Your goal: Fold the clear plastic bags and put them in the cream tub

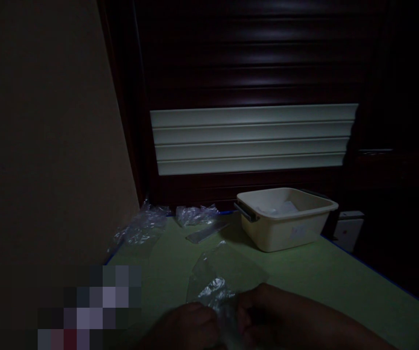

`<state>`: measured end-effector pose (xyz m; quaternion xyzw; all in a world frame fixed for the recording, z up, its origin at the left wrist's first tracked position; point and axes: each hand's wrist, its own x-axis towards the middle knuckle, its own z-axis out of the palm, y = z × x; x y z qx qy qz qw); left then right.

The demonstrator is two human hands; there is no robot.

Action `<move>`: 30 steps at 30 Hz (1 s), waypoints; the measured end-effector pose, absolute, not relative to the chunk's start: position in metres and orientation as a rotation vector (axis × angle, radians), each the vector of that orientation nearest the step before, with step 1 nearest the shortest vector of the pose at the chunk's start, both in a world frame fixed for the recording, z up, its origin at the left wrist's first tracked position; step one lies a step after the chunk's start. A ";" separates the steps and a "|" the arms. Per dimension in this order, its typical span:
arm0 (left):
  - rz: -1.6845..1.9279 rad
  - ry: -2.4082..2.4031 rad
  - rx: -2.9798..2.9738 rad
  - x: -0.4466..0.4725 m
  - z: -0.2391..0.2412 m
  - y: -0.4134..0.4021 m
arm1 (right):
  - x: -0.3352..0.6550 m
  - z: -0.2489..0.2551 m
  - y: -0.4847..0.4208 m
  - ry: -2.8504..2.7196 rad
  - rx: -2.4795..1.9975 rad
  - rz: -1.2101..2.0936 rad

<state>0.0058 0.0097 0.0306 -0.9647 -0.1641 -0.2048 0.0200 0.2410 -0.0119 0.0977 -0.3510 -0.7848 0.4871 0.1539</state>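
A clear plastic bag [227,265] lies spread on the green tabletop, its near part crumpled and shiny between my two hands. My left hand [191,324] is closed at the bag's near left side, with its fingers curled. From the right, my right hand [271,311] reaches in and pinches the bag's near edge between thumb and fingers. Dim light hides most of the fingertips. Whether anything is inside the bag, I cannot tell.
A cream plastic tub [282,233] with dark handles stands at the back right, whitish contents inside. Crumpled clear plastic [143,223] lies at the back left, beside another crumpled wrapper [196,215] and a flat narrow packet [207,232]. A white box [348,231] sits beyond the table [340,282].
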 end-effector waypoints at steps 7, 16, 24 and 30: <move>-0.715 -0.598 -2.998 0.007 0.048 -0.005 | 0.233 0.106 -0.017 -2.240 -1.160 1.245; -0.666 -0.602 -2.945 0.010 0.062 -0.011 | 0.234 0.108 -0.022 -2.276 -1.406 1.018; -0.740 -0.627 -2.974 0.014 0.068 -0.015 | 0.227 0.106 -0.020 -2.296 -1.304 0.945; -0.643 -0.714 -3.033 0.012 0.050 -0.007 | 0.231 0.110 -0.022 -2.330 -1.190 1.117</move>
